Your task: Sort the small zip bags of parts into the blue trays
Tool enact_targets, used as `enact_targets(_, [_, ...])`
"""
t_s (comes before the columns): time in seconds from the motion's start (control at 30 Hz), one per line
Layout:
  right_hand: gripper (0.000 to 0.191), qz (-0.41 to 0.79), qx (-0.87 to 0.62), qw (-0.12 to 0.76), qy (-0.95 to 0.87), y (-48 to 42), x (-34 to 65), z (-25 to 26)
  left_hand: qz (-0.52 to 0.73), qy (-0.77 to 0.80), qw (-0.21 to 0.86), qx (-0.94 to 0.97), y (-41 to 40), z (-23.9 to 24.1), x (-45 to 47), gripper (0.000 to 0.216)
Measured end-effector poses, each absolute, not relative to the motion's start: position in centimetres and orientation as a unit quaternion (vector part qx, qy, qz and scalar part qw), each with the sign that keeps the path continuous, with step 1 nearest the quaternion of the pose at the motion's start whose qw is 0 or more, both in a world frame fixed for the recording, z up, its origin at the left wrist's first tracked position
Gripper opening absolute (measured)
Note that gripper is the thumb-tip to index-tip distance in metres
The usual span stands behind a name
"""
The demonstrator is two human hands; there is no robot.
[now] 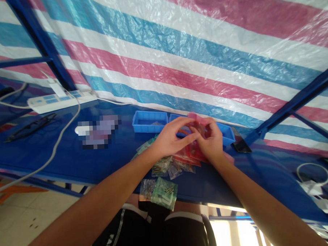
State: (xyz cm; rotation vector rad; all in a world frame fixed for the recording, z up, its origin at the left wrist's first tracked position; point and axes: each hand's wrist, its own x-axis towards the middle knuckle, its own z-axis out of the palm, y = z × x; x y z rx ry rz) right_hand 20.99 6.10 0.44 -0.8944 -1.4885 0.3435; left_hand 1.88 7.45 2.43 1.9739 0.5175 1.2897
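Note:
My left hand (pixel 172 138) and my right hand (pixel 212 141) meet over the table, fingers curled and fingertips together. Between them is a pink see-through plastic bag (pixel 195 117), pinched by both hands; its contents are partly covered by my fingers. Just below lie red plastic bags (pixel 187 159), overlapping my right wrist's side. Clear and green small bags (pixel 161 166) with thin brass-coloured pieces are heaped under my left forearm. A green bag (pixel 165 192) and a clear bag sit at the table's front edge, by my lap.
Blue bins (pixel 150 128) stand in a row behind my hands, partly hidden. A dark phone (pixel 241 145) lies right of them. At left are a power strip (pixel 62 101), white cable (pixel 61 136) and black glasses (pixel 31 127). Striped sheeting (pixel 177 64) hangs behind the blue table (pixel 56 156).

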Motion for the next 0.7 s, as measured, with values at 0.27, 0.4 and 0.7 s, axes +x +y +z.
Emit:
enact_targets(0.27, [0.067, 0.059, -0.355, 0.518, -0.776, 6.1, 20.8, -0.3, 0.498, 0.221, 0.309, 0.779, 8.1, 2.2, 1.4, 0.051])
enact_targets(0.4, [0.072, 0.047, -0.355, 0.486, -0.798, 6.0, 20.2, -0.6, 0.518, 0.274, 0.264, 0.766, 8.9, 1.5, 1.2, 0.044])
enact_targets(0.7, [0.056, 0.041, -0.381, 0.555, -0.738, 5.9, 20.2, 0.5, 0.524, 0.337, 0.263, 0.737, 8.8, 1.5, 0.4, 0.045])
